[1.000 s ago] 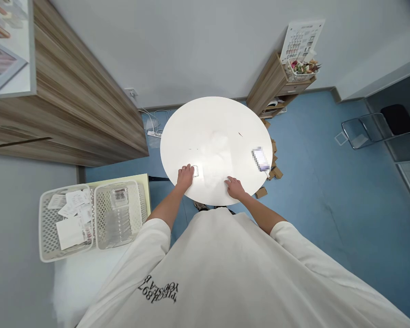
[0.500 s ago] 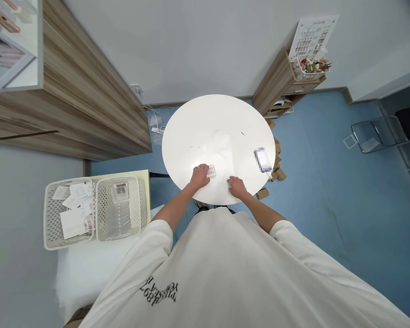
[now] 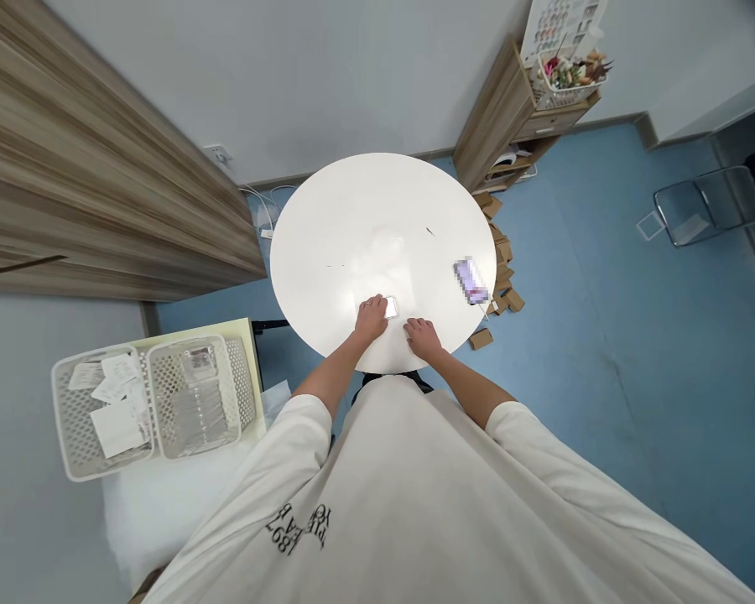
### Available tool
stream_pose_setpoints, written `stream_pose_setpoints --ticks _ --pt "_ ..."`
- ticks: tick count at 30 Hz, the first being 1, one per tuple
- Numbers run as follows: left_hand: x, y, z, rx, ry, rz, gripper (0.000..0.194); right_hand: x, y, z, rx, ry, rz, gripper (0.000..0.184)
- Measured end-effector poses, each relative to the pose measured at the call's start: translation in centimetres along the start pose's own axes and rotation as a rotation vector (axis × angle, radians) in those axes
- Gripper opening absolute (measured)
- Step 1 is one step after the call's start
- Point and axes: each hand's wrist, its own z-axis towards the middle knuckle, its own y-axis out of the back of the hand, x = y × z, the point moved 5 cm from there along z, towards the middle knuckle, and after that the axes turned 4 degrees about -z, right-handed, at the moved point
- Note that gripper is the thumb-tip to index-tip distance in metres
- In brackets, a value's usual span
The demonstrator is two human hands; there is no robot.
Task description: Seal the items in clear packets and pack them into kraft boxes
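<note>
On the near half of the round white table (image 3: 327,210), my left hand (image 3: 371,319) grips a small flat clear box (image 3: 391,307) by its left side. A plain white face of the box shows, while its left part is hidden under my fingers. To the right of the box, apart from it, my right hand (image 3: 423,338) lies on the tabletop with its fingers apart, and I see nothing in it. A phone (image 3: 471,281), blurred out, rests near the table's right edge.
On the left, one white basket (image 3: 64,419) holds paper cards, another (image 3: 155,403) a row of clear boxes. Small brown cartons (image 3: 503,252) lie on the floor right of the table. A wooden cabinet (image 3: 491,117) stands behind; a chair (image 3: 708,205) is far right.
The small box showed pinkish pieces before; its visible face is now plain white. My right hand has come slightly closer to the box. The whole view has shifted.
</note>
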Motion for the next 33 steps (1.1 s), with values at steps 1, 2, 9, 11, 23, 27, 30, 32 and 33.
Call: stream_pose_setpoints --ticks 1,2,9,11,23,27,30,32,33 --pt "0.0 -0.1 0.1 -0.004 0.005 0.005 0.049 0.0 0.0 0.1 -0.002 -0.001 0.001 0.041" --pt "0.1 -0.2 0.2 -0.005 0.007 0.007 0.049 0.0 -0.1 0.1 -0.004 -0.001 0.002 0.041" --pt "0.5 -1.0 0.3 0.035 0.015 -0.002 0.054 -0.1 -0.4 0.4 -0.023 -0.003 0.012 0.042" --pt "0.4 -1.0 0.4 0.035 0.018 -0.003 0.053 -0.1 -0.5 0.6 -0.031 0.004 0.004 0.041" --pt "-0.2 -1.8 -5.3 -0.027 0.111 -0.04 0.056 0.2 0.1 1.6 -0.044 0.018 -0.038 0.038" --pt "-0.1 -2.7 -6.5 0.04 0.092 -0.009 0.062 -0.4 0.9 1.9 -0.068 -0.021 0.018 0.033" --pt "0.0 -2.4 -6.2 0.028 0.107 0.009 0.047 -1.1 1.8 1.7 -0.099 -0.038 0.102 0.032" --pt "0.1 -1.9 -5.8 0.02 0.127 0.021 0.032 -1.5 2.3 1.5 -0.099 -0.012 0.141 0.032" --pt "0.1 -1.6 -5.6 0.021 0.137 0.023 0.027 -1.5 2.4 1.3 -0.089 0.02 0.149 0.033"
